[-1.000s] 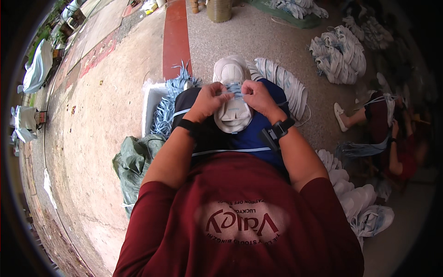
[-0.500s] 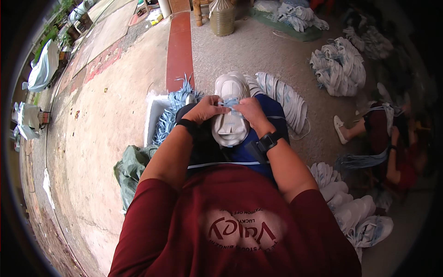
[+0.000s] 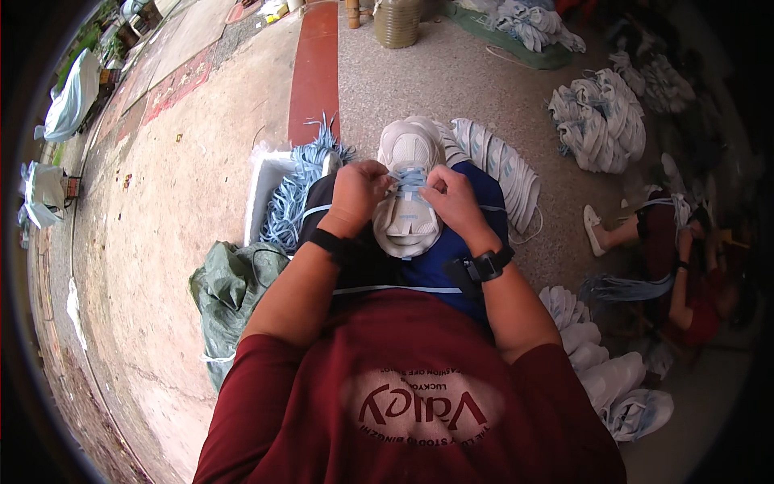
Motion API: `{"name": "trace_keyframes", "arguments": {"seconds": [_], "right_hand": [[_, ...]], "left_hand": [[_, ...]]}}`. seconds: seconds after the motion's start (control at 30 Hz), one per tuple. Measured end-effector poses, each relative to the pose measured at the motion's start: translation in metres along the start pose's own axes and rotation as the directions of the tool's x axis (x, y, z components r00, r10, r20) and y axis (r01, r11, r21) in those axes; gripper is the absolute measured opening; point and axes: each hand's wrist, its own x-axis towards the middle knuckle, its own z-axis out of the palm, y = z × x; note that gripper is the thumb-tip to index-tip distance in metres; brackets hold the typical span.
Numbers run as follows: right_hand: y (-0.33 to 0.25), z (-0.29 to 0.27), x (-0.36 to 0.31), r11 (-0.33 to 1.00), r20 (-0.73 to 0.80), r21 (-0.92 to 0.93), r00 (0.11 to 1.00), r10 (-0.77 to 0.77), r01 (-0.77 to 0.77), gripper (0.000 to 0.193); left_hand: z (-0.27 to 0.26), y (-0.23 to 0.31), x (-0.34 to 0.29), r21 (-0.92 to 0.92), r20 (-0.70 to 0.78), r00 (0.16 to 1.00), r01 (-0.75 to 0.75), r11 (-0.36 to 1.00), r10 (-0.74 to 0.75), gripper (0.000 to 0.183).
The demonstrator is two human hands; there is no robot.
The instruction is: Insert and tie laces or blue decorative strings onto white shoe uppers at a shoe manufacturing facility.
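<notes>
A white sneaker (image 3: 410, 145) rests on my lap, toe pointing away from me and tongue toward me. Light blue lace (image 3: 412, 179) crosses its front in several rows. My left hand (image 3: 359, 192) is at the sneaker's left edge, thumb and fingers pinched on the lace. On the other side, my right hand (image 3: 456, 203) pinches the lace with its thumb and forefinger close to the eyelets. The fingertips partly hide the lace ends. A light blue strand shows beside each of my wrists.
Left of my knees stands a white box (image 3: 260, 189) with a bundle of light blue laces (image 3: 290, 202). A green sack (image 3: 232, 286) lies nearer. White shoe uppers (image 3: 504, 173) are lined up beyond my right knee. More white shoes (image 3: 617, 383) lie near right; another person (image 3: 685, 274) sits at right.
My hands have moved apart from over the middle of the sneaker to its two sides, uncovering the blue lace rows. The whole view has shifted slightly.
</notes>
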Motion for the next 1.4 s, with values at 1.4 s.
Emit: {"name": "trace_keyframes", "arguments": {"seconds": [1.4], "right_hand": [[-0.011,-0.044,-0.032,0.966,0.065,-0.251,0.997,-0.051,0.066,0.023]], "left_hand": [[-0.037,-0.007,-0.03,-0.511,0.16,0.979,0.191,0.838,-0.126,0.022]]}}
